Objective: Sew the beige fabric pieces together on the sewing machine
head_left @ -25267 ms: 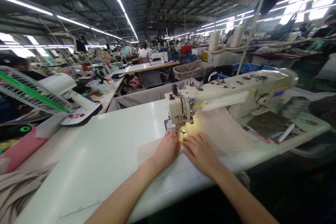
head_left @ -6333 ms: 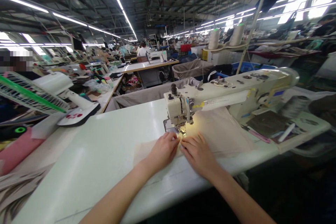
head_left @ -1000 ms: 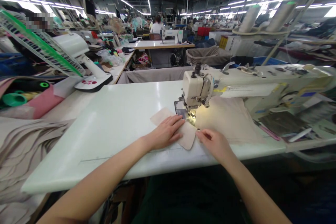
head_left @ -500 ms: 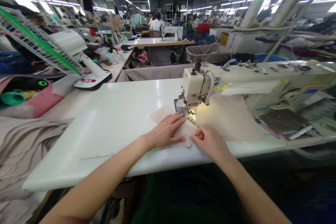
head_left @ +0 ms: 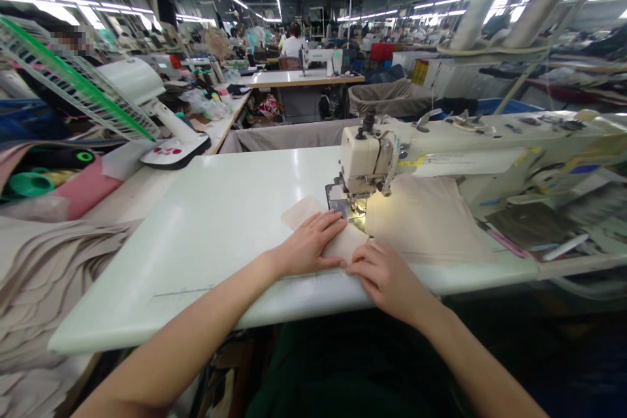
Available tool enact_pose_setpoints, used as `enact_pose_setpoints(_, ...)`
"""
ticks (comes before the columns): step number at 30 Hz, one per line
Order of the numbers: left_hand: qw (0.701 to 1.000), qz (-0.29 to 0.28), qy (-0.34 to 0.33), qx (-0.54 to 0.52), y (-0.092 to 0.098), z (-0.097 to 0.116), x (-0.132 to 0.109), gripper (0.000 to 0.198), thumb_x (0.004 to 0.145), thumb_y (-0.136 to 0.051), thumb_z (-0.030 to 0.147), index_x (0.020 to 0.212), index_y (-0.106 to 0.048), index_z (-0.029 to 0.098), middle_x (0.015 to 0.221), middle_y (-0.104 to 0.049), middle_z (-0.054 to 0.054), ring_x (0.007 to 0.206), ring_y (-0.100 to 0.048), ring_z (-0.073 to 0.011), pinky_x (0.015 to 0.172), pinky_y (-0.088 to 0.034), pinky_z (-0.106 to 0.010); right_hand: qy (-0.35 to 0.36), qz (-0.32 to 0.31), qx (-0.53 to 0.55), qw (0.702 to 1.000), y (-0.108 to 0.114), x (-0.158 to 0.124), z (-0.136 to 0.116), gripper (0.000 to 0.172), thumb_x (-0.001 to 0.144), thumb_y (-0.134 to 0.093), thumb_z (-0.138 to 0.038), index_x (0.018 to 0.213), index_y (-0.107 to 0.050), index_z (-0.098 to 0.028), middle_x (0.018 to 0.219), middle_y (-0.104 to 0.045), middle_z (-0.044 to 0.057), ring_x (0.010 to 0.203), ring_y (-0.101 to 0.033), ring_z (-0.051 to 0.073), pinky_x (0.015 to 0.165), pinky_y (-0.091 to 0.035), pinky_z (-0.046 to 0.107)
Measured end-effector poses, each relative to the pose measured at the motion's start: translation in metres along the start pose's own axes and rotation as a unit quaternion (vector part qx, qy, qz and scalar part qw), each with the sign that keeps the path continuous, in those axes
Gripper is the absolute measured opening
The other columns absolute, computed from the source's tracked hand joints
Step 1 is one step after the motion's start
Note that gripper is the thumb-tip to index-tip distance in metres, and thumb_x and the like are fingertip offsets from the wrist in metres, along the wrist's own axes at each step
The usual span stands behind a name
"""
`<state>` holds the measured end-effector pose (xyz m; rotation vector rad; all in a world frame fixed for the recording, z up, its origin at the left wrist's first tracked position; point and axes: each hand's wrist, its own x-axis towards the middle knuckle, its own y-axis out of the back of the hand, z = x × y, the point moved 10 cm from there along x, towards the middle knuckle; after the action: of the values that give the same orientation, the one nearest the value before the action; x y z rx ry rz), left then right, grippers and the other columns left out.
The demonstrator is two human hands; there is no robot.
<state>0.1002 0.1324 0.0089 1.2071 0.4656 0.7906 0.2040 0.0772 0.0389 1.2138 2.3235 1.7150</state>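
Observation:
A beige fabric piece [head_left: 349, 243] lies on the pale table in front of the lit needle area of a sewing machine [head_left: 368, 160]. My left hand [head_left: 311, 241] rests flat on it, fingers stretched toward the needle plate [head_left: 337, 199]. At the near corner of the fabric, my right hand [head_left: 385, 274] is closed in a pinch on its edge, close to my left thumb. The fingertips partly hide that corner. A larger beige fabric panel [head_left: 426, 219] lies under the machine arm, right of the needle.
Stacked beige fabric pieces [head_left: 44, 274] hang at the left. A fan [head_left: 169, 137] stands on the side table beside thread cones [head_left: 32, 184]. Right of the machine lie a dark cloth [head_left: 522, 222] and pink-handled tool [head_left: 507, 243]. Thread spools [head_left: 531, 19] rise behind.
My right hand has shifted slightly left and down to the fabric's near corner, and its fingers now cover that corner. My left hand has stayed in place.

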Motion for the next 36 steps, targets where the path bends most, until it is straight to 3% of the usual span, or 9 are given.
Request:
enact_pose_setpoints(4,1.000,0.006,0.017,0.004,-0.002,0.004,-0.003,0.079,0.087,-0.065,0.059,0.150,-0.039,0.019,0.159,-0.031,-0.017,0.149,-0.027,-0.0321,0.122,-0.024,-0.052,-0.001,-0.019,-0.002,1.000,-0.006,-0.006,0.001,0.027,0.091,-0.050,-0.006,0.106,-0.068,-0.019,0.099,-0.064,0.007,0.096,-0.055,0.021,0.088,-0.044,0.038)
enact_pose_setpoints(9,0.989,0.055,0.122,0.060,-0.009,0.001,-0.010,0.071,0.099,-0.042,0.056,0.152,-0.031,0.011,0.160,-0.025,-0.023,0.150,-0.021,-0.0383,0.118,-0.029,-0.058,-0.001,-0.011,-0.011,1.000,-0.004,-0.006,0.002,0.028,0.089,-0.051,-0.005,0.105,-0.068,-0.020,0.097,-0.066,0.006,0.094,-0.055,0.021,0.088,-0.046,0.038)
enact_pose_setpoints(14,0.996,0.015,0.054,0.065,-0.018,-0.001,-0.002,0.079,0.097,-0.044,0.062,0.155,-0.026,0.012,0.161,-0.022,-0.023,0.150,-0.020,-0.0346,0.120,-0.028,-0.054,-0.021,0.056,-0.038,0.998,0.013,0.005,0.022,0.033,0.088,-0.048,-0.003,0.112,-0.066,-0.017,0.111,-0.068,0.009,0.105,-0.057,0.023,0.095,-0.046,0.041)
enact_pose_setpoints(20,0.999,-0.005,0.025,0.044,-0.007,-0.011,-0.002,0.082,0.094,-0.051,0.062,0.156,-0.026,0.015,0.161,-0.022,-0.021,0.150,-0.023,-0.0332,0.121,-0.029,-0.053,-0.023,0.028,-0.082,0.996,0.003,0.005,0.040,0.032,0.086,-0.054,-0.004,0.111,-0.068,-0.018,0.113,-0.070,0.008,0.107,-0.059,0.022,0.099,-0.047,0.042)
enact_pose_setpoints(25,0.999,-0.007,0.013,0.041,-0.004,-0.008,-0.004,0.083,0.092,-0.056,0.059,0.157,-0.025,0.018,0.162,-0.022,-0.020,0.150,-0.024,-0.0341,0.119,-0.031,-0.054,-0.032,0.047,-0.063,0.996,0.003,-0.003,0.040,0.035,0.086,-0.052,-0.002,0.114,-0.067,-0.017,0.114,-0.069,0.009,0.106,-0.057,0.023,0.101,-0.046,0.043)
enact_pose_setpoints(29,0.997,-0.028,-0.007,0.069,-0.002,0.001,-0.002,0.070,0.096,-0.053,0.055,0.155,-0.033,0.023,0.163,-0.023,-0.013,0.151,-0.021,-0.0336,0.121,-0.028,-0.054,-0.044,0.049,-0.054,0.996,0.005,-0.002,0.041,0.031,0.087,-0.052,-0.003,0.111,-0.067,-0.016,0.110,-0.068,0.009,0.104,-0.057,0.024,0.100,-0.045,0.043)
enact_pose_setpoints(32,0.993,-0.060,-0.057,0.087,-0.004,0.017,-0.002,0.055,0.103,-0.041,0.047,0.153,-0.036,0.025,0.161,-0.032,-0.006,0.150,-0.025,-0.0271,0.122,-0.027,-0.048,-0.042,0.041,-0.059,0.996,0.004,0.001,0.042,0.028,0.088,-0.052,-0.004,0.109,-0.067,-0.016,0.109,-0.068,0.009,0.104,-0.057,0.023,0.100,-0.045,0.043)
enact_pose_setpoints(34,0.991,-0.065,-0.066,0.101,-0.005,0.024,-0.002,0.050,0.104,-0.039,0.042,0.151,-0.038,0.023,0.158,-0.038,-0.006,0.146,-0.033,-0.0246,0.121,-0.031,-0.043,-0.044,0.041,-0.070,0.996,0.004,0.003,0.042,0.028,0.089,-0.052,-0.004,0.109,-0.067,-0.016,0.109,-0.068,0.009,0.104,-0.056,0.024,0.102,-0.043,0.044)
enact_pose_setpoints(36,0.990,-0.049,-0.026,0.132,-0.001,0.023,-0.001,0.049,0.102,-0.045,0.040,0.148,-0.043,0.021,0.154,-0.043,-0.009,0.140,-0.042,-0.0273,0.113,-0.040,-0.044,-0.051,0.055,-0.081,0.994,0.007,0.005,0.042,0.028,0.089,-0.051,-0.003,0.109,-0.067,-0.015,0.110,-0.068,0.010,0.106,-0.056,0.024,0.104,-0.041,0.045)
